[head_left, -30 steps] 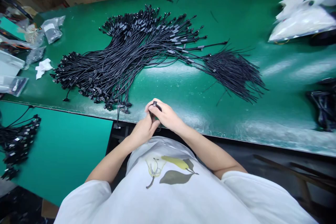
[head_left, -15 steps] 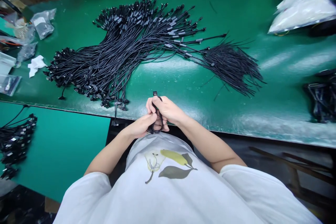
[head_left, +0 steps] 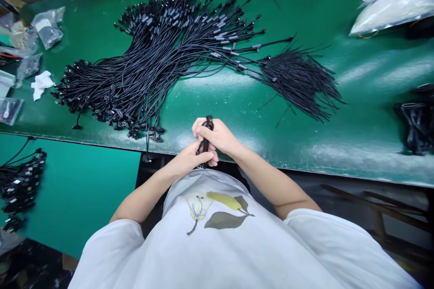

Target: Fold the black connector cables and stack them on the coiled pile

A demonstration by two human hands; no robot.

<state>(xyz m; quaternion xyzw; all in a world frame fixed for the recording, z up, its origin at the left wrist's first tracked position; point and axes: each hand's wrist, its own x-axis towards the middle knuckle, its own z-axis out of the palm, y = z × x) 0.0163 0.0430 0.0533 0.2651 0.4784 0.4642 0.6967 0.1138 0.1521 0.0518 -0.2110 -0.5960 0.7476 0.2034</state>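
You have a black cable [head_left: 205, 143], bent into a small bundle, in your two hands, just in front of your belly by the near edge of the green table [head_left: 230, 104]. The long way of the bundle runs from your shirt [head_left: 217, 253] out toward the table, and its far end leans a little to your right. A dark plug [head_left: 209, 118] sticks out at that far end and points away from you.

Your right hand [head_left: 219, 137] has its thumb and fingers bent closed around the far part of the bundle. Your left hand [head_left: 191, 158] pinches the near part, with its thumb lying across it. Some fingertips hide behind the cable, so you can't tell how they sit.

On the table past your hands is a big pile of black cables [head_left: 152, 63]. To its right, a bunch of thin black strips [head_left: 301, 81] spreads out like a broom.
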